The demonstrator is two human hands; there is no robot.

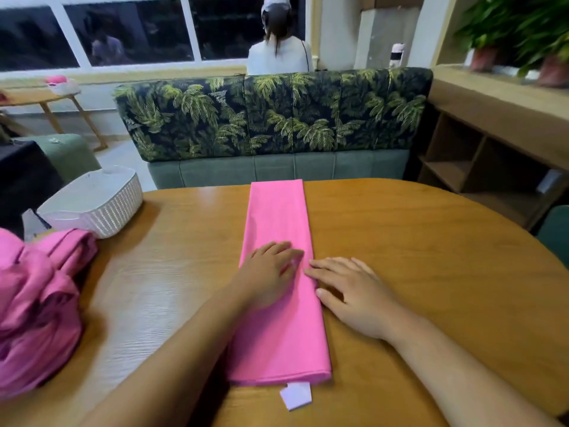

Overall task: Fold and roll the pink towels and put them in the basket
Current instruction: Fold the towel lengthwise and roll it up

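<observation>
- A pink towel (277, 211) lies on the wooden desk (415, 241), folded into a long narrow strip that runs from the near edge toward the far edge.
- A white tag (296, 396) sticks out from the strip's near end and lies on the desk.
- The left grip (268, 272), a bare hand, lies palm down on the middle of the strip. It is released, with the fingers straight, close together and pointing away from the person.
- The right grip (354, 297), also a bare hand, lies flat on the desk just beside the strip's right edge. It is released too, with its fingers spread. The fingertips (311, 271) touch the towel's edge, close to the left fingertips.
- Both forearms are bare and reach in from the bottom of the view.
- A white woven basket (101, 198) sits at the far left corner of the desk, well apart from the strip.
- A loose pile of pink towels (37, 303) lies at the left edge of the desk, just in front of the basket.
- Behind the desk stands a sofa (271, 115) with a palm-leaf back and a grey-green seat.
- Beyond the sofa a person (278, 53) sits with their back to the camera, facing a dark window (123, 29).
- On the right is a wooden shelf unit (462, 155), with potted plants (523, 35) on top of it.
</observation>
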